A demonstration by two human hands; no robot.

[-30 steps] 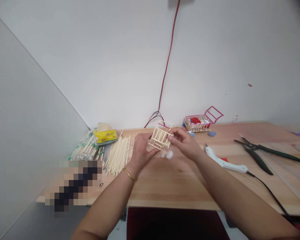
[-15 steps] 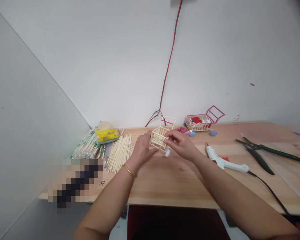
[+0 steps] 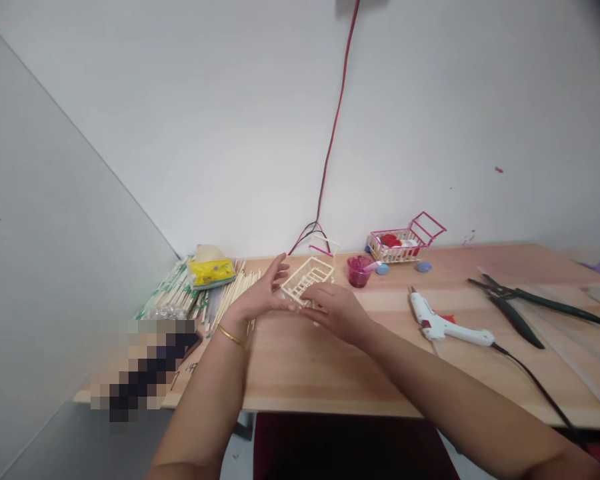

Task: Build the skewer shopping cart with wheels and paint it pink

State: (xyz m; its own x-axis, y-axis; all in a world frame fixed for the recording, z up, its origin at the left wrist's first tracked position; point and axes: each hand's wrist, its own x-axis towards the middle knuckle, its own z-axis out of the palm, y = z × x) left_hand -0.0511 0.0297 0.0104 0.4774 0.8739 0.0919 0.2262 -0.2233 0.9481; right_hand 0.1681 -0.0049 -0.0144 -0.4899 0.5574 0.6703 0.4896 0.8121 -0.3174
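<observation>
Currently, the right hand point(image 3: 343, 315) has its grip clasped on the near side of a small pale stick cart point(image 3: 307, 275), tilted over the surface point(image 3: 310, 373). Beside the cart's left end, the left hand point(image 3: 260, 293) is spread loosely; whether its thumb touches is unclear. Rightward stand a magenta cup point(image 3: 359, 273) and, farther off, a white glue gun point(image 3: 455, 330).

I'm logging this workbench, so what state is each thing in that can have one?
Stick cart: held, mostly uncoloured
Left hand: open, fingers spread
Right hand: gripping the stick cart
Pink cup: uncovered, with contents
Pink-rimmed cart: loaded
Glue gun: lying down, heat unclear
Shears: open
Tissue pack: opened at the top
Wooden sticks: loose
</observation>
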